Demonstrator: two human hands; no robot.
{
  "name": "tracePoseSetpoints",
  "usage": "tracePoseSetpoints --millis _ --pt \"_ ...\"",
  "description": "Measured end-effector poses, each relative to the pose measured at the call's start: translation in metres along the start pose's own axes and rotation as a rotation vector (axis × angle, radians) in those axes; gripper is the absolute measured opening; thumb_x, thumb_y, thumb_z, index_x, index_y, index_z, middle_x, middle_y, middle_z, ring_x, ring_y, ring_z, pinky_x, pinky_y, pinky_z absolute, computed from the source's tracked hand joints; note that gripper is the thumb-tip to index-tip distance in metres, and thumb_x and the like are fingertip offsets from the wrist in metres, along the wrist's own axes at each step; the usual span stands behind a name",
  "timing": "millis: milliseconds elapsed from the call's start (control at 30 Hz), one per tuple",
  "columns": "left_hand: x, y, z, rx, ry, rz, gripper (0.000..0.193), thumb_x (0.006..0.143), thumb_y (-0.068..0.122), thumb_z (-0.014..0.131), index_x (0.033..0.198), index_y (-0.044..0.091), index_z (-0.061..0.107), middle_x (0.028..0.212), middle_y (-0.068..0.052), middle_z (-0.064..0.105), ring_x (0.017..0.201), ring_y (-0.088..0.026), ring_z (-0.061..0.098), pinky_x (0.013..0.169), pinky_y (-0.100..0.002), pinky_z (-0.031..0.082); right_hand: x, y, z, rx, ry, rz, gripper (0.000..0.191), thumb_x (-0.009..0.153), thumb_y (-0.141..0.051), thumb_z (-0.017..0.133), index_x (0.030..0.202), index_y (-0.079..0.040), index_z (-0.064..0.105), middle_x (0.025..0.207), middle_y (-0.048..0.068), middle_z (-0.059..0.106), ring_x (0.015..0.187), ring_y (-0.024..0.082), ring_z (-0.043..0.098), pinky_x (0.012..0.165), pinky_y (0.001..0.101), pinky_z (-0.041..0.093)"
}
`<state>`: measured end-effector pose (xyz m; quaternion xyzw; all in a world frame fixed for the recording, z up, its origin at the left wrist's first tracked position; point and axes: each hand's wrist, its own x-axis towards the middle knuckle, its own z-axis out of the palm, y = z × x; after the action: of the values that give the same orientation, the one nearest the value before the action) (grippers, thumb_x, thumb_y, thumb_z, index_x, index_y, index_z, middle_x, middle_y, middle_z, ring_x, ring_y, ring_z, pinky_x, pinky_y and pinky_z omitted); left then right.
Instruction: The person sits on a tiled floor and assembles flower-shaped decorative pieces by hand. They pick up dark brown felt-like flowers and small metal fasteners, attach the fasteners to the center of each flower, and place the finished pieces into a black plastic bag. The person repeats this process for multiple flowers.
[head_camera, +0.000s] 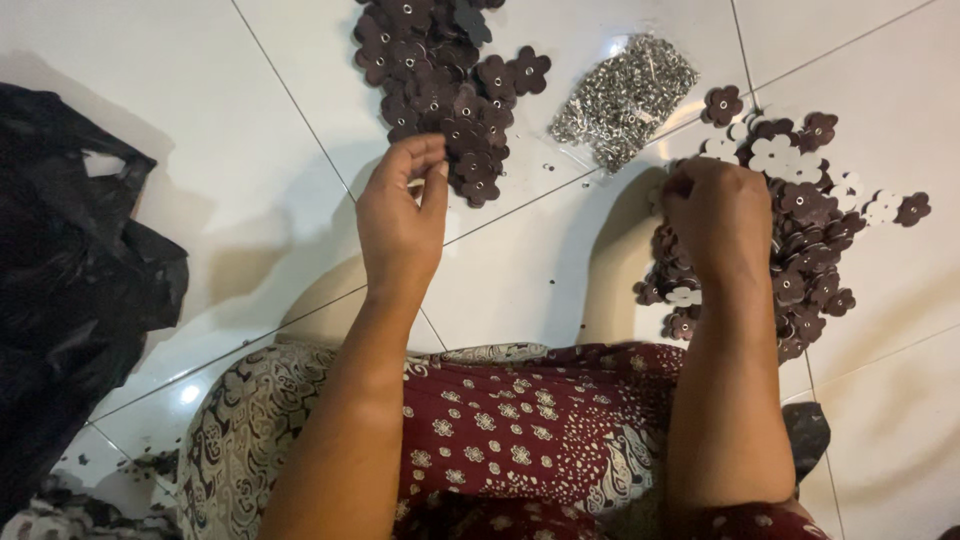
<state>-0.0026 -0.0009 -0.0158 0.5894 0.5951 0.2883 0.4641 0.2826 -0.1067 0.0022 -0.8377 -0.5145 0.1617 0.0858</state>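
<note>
Currently both hands work over a white tiled floor (250, 190), glossy, with thin grout lines running diagonally. Left hand (402, 215) has fingertips pinched together at the near edge of the upper pile of flower cutouts (440, 85); whether it grips a piece, cannot tell. Right hand (718, 215) is curled into a loose fist on top of the right pile of flower cutouts (805, 235), covering its near-left part; contents of the fist not visible. Cutouts are flat, dark brown, leather-like, five-petal shapes with a centre hole; some in the right pile lie white side up. Round pieces, no long axis; they lie flat, overlapping. Between the piles sits a clear bag of small silver eyelets (625, 95), shiny, elongated diagonally. Crumpled black plastic bag (75, 290) far left, well apart. Patterned maroon cloth (510, 430) covers the lap below.
</note>
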Motion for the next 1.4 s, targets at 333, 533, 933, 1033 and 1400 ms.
tracePoseSetpoints --millis 333,533,933,1033,1400 --pt "0.001 0.0 -0.007 0.289 0.049 -0.047 0.014 0.091 0.017 0.074 0.101 0.01 0.066 0.099 -0.004 0.074 0.095 -0.02 0.073 0.08 -0.037 0.054 0.004 -0.012 0.006 -0.078 0.001 0.057 0.013 0.084 -0.017 0.083 0.089 -0.006 0.078 0.082 0.019 0.071 0.07 0.036 0.069 0.068 0.0443 0.056" --pt "-0.001 0.007 -0.008 0.39 0.041 -0.012 0.018 0.09 0.019 0.077 0.102 0.011 0.065 0.097 -0.003 0.073 0.092 -0.024 0.07 0.076 -0.04 0.053 0.001 -0.026 0.005 -0.207 0.075 0.036 0.014 0.088 -0.02 0.078 0.085 -0.007 0.076 0.081 0.018 0.072 0.072 0.038 0.069 0.066 0.0475 0.055" --pt "0.0 0.015 -0.003 0.58 0.014 0.089 0.03 0.084 0.02 0.08 0.111 0.012 0.069 0.111 -0.01 0.065 0.102 -0.033 0.064 0.083 -0.044 0.052 0.007 -0.036 0.005 -0.225 0.07 0.058 0.011 0.089 -0.012 0.068 0.088 -0.005 0.076 0.088 0.021 0.073 0.079 0.04 0.072 0.073 0.0485 0.056" --pt "-0.006 0.019 0.002 0.532 0.03 0.18 0.03 0.08 0.019 0.081 0.108 0.013 0.07 0.11 -0.01 0.066 0.105 -0.034 0.063 0.087 -0.045 0.052 0.007 -0.039 0.007 -0.289 0.11 0.05 0.015 0.093 -0.014 0.067 0.086 -0.004 0.075 0.087 0.022 0.073 0.078 0.042 0.071 0.072 0.0503 0.056" --pt "0.007 0.033 -0.022 0.608 -0.168 -0.086 0.037 0.09 0.03 0.076 0.119 0.011 0.064 0.119 -0.009 0.063 0.112 -0.03 0.062 0.091 -0.046 0.051 0.002 -0.093 0.025 -0.388 0.126 -0.176 0.025 0.108 -0.025 0.057 0.118 -0.004 0.068 0.116 0.02 0.067 0.111 0.039 0.062 0.1 0.0543 0.045"
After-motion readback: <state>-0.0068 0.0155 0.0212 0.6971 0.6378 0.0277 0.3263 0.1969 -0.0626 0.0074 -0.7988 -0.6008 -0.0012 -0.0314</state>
